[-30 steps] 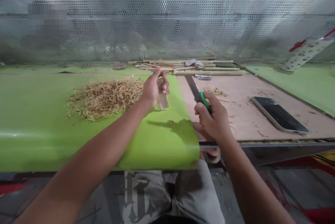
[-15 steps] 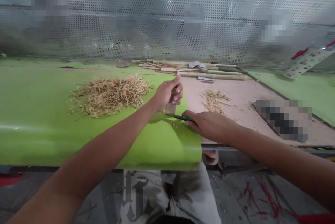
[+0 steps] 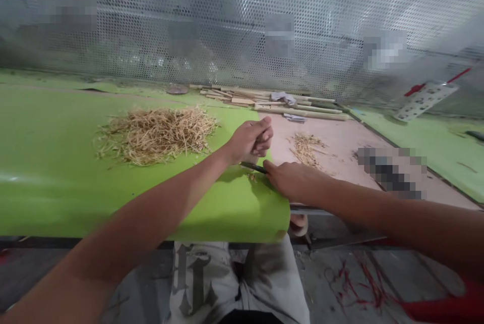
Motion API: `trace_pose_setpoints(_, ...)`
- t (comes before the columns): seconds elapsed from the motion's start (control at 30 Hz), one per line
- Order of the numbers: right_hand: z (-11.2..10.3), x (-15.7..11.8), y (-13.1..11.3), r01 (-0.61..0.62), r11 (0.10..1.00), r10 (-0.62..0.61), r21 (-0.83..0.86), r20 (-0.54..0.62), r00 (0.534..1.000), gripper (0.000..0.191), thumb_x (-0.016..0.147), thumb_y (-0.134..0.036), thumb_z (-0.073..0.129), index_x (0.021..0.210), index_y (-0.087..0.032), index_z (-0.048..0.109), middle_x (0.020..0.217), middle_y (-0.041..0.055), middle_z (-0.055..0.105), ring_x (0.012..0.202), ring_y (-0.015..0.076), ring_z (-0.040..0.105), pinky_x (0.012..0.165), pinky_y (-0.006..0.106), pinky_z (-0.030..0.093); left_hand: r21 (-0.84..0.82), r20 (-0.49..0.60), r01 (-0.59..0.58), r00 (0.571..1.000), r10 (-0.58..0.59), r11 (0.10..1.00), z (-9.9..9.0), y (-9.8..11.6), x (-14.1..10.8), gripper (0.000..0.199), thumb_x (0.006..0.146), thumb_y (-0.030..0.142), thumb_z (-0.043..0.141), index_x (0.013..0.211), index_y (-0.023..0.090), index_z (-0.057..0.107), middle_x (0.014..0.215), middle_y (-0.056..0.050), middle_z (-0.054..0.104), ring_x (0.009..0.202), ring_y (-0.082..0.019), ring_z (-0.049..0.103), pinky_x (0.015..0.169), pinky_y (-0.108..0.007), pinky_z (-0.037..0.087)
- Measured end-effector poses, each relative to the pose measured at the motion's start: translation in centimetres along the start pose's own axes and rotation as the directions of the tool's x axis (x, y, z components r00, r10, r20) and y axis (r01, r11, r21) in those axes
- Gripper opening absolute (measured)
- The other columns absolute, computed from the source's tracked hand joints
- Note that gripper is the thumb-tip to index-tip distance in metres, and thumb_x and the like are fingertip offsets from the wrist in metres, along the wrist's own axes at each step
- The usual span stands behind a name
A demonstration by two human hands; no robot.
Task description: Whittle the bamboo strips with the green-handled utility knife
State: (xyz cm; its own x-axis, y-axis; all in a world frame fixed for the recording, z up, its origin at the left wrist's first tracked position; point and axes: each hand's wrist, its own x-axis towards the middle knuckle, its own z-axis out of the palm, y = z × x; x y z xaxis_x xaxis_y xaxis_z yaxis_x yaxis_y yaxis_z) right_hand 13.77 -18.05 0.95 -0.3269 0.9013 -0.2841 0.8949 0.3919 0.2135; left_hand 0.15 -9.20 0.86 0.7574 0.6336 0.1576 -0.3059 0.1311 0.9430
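My right hand point(image 3: 289, 177) is closed around the handle of a knife point(image 3: 253, 166), whose dark narrow blade points left. Just above the blade, my left hand point(image 3: 251, 140) is curled shut with the thumb on top. Whatever its fingers pinch is hidden. A pale flat piece point(image 3: 251, 159) shows beneath the left fingers, beside the blade; I cannot tell whether the hand holds it. A few small shavings point(image 3: 251, 176) lie under the knife on the green sheet point(image 3: 212, 203). Left of my hands is a heap of thin straw-coloured strands point(image 3: 162, 135).
Behind my hands lie several bamboo strips point(image 3: 302, 110) with crumpled paper point(image 3: 283, 97). A smaller pile of shavings point(image 3: 308, 150) is on the pinkish board point(image 3: 340, 135). A blurred-out dark object point(image 3: 393, 172) and a spotted white cylinder point(image 3: 425, 102) are farther right. Perforated metal point(image 3: 227, 21) stands behind.
My left hand has shifted slightly right and down, covering more of the pale piece. The right hand stays near the same spot with the knife. The camera view has tilted slightly.
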Motion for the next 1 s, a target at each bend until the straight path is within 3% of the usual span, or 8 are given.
trace_pose_setpoints(0.2, 0.3, 1.0, 0.1, 0.056, 0.998, -0.056, -0.022, 0.021, 0.998, 0.034, 0.095, -0.026, 0.027, 0.120, -0.011, 0.045, 0.075, 0.0116, 0.063, 0.068, 0.0242, 0.065, 0.053, 0.028, 0.037, -0.051, 0.009, -0.005, 1.000, 0.005, 0.999, 0.2, -0.3, 0.1, 0.046, 0.085, 0.050, 0.050, 0.056, 0.016, 0.042, 0.042, 0.007, 0.032, 0.036, -0.003, 0.032, 0.040, -0.016, 0.030)
trace_pose_setpoints(0.5, 1.2, -0.6, 0.0, 0.117, 0.954, -0.146, -0.276, -0.087, 0.986, 0.033, 0.091, -0.019, 0.037, 0.123, -0.016, 0.045, 0.078, 0.0115, 0.063, 0.059, 0.0212, 0.062, 0.048, 0.026, 0.032, -0.049, -0.146, -0.066, 0.988, 0.058, 0.997, 0.1, -0.5, 0.7, 0.044, 0.086, 0.051, 0.048, 0.059, 0.016, 0.045, 0.042, 0.006, 0.037, 0.035, -0.003, 0.035, 0.039, -0.017, 0.032)
trace_pose_setpoints(0.6, 1.5, -0.9, 0.5, 0.121, 0.964, -0.148, -0.236, -0.102, 0.984, 0.028, 0.092, -0.020, 0.036, 0.117, -0.016, 0.047, 0.079, 0.0099, 0.062, 0.058, 0.0199, 0.062, 0.046, 0.025, 0.030, 0.001, -0.141, -0.051, 0.989, 0.050, 0.999, 0.0, -0.3, 0.6, 0.044, 0.086, 0.051, 0.048, 0.059, 0.016, 0.046, 0.042, 0.006, 0.041, 0.035, -0.004, 0.040, 0.040, -0.017, 0.034)
trace_pose_setpoints(0.83, 1.5, -0.9, 1.3, 0.062, 0.992, -0.071, -0.106, -0.081, 0.994, 0.029, 0.095, -0.024, 0.030, 0.117, -0.011, 0.046, 0.066, 0.0071, 0.060, 0.059, 0.0215, 0.063, 0.046, 0.026, 0.030, 0.119, -0.018, -0.121, 0.992, 0.124, 0.986, -0.2, -0.1, 0.4, 0.045, 0.083, 0.055, 0.049, 0.061, 0.015, 0.051, 0.043, 0.004, 0.049, 0.037, -0.005, 0.048, 0.043, -0.019, 0.041)
trace_pose_setpoints(1.0, 1.3, -0.4, 0.4, 0.051, 0.997, -0.056, -0.064, -0.076, 0.996, 0.032, 0.096, -0.024, 0.029, 0.120, -0.010, 0.044, 0.074, 0.0109, 0.063, 0.063, 0.0231, 0.064, 0.049, 0.027, 0.034, 0.117, 0.004, -0.103, 0.995, 0.103, 0.988, 0.1, -0.1, 0.3, 0.046, 0.083, 0.056, 0.049, 0.060, 0.016, 0.048, 0.041, 0.004, 0.048, 0.036, -0.005, 0.048, 0.043, -0.020, 0.041)
